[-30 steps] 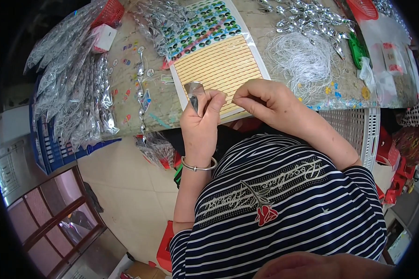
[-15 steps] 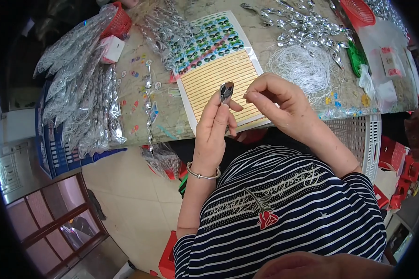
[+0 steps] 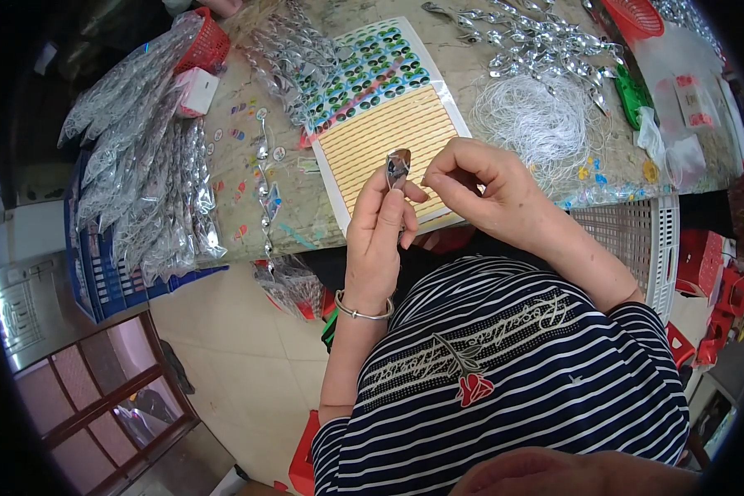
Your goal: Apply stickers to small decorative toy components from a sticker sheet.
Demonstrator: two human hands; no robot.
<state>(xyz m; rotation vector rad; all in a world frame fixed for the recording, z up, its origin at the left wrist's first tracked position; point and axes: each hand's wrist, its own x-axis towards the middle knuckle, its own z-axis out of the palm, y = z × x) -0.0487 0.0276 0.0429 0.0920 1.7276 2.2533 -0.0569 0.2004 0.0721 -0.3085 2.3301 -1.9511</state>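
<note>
Upright between the thumb and fingers of my left hand (image 3: 374,244) is a small shiny silver piece (image 3: 398,166), pointed-oval, with dark reflections on its face. My right hand (image 3: 494,188) is closed in a pinch just to the right of that piece, apart from it. Whatever its fingertips hold, if anything, is too small to make out. Beneath both hands lies a sticker sheet (image 3: 397,132), its near part bare yellow striped backing and its far part rows of green and blue stickers (image 3: 372,70).
Right of the sheet sits a tangle of white string (image 3: 531,120), with silver twisted ornaments (image 3: 537,37) behind it. A green tool (image 3: 632,97) and red basket (image 3: 634,18) are farther right. Bagged silver ornaments (image 3: 145,182) hang over the left edge; a strung ornament (image 3: 264,182) lies nearby.
My right hand has moved slightly left, closer to the silver piece. The piece has shifted a little left and tilted in my left hand's grip.
</note>
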